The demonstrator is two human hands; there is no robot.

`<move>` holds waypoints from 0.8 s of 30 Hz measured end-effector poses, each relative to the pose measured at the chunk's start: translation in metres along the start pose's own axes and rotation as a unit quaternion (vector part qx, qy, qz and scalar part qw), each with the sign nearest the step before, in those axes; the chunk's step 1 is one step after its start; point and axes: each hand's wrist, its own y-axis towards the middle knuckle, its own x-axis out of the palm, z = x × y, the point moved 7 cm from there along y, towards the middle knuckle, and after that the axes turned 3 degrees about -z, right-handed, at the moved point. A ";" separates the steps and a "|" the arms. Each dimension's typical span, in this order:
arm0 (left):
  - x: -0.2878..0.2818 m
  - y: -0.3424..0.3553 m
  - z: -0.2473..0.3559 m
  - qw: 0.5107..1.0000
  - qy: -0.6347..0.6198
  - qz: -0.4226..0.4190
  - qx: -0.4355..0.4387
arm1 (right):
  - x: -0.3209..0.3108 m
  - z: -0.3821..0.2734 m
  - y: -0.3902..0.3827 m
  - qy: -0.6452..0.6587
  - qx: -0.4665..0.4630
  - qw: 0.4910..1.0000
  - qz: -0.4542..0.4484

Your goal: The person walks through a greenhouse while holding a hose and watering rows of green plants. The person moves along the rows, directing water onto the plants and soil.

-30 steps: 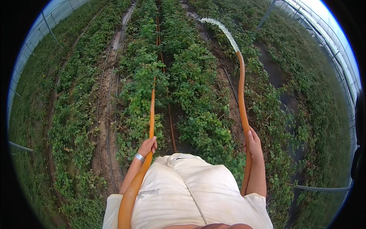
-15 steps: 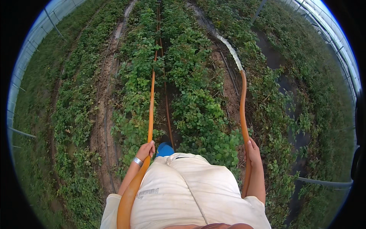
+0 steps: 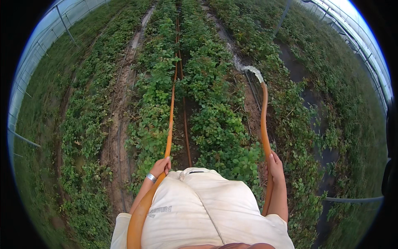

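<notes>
While the right hand [image 3: 275,167] is wrapped round the orange hose [image 3: 264,122], that hose runs lengthwise ahead to its mouth [image 3: 263,84], water [image 3: 254,72] spilling leftward; the left hand [image 3: 161,167], farther from it, grips another orange length [image 3: 170,128].

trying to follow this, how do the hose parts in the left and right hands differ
The left hose part runs off among the plants, its end unseen; the right hose part ends in view, pouring water. The left part is nearly straight beyond the left hand; the right part bends beyond the right hand. Both are orange.
</notes>
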 end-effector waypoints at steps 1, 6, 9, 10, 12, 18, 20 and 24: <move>-0.003 -0.002 0.004 1.000 0.004 0.015 0.009 | 0.002 -0.012 -0.001 -0.005 -0.011 1.000 0.005; -0.015 -0.007 0.007 0.999 0.000 0.006 0.032 | 0.014 -0.057 -0.010 0.011 -0.070 0.997 0.012; -0.022 -0.004 0.009 0.999 -0.004 0.006 0.035 | 0.021 -0.085 -0.020 0.013 -0.103 0.994 0.015; -0.023 -0.002 0.009 0.999 -0.007 0.005 0.035 | 0.023 -0.093 -0.022 0.013 -0.112 0.994 0.016; -0.025 0.000 0.008 0.999 -0.018 0.008 0.037 | 0.028 -0.105 -0.020 0.014 -0.138 0.990 0.005; -0.031 0.002 0.010 0.999 -0.025 0.014 0.043 | 0.048 -0.137 -0.026 0.047 -0.188 0.981 -0.024; -0.032 0.002 0.011 0.999 -0.021 0.017 0.037 | 0.054 -0.143 -0.024 0.057 -0.196 0.979 -0.030; -0.038 -0.001 0.009 0.999 -0.009 0.021 0.028 | 0.065 -0.151 -0.019 0.054 -0.194 0.979 -0.035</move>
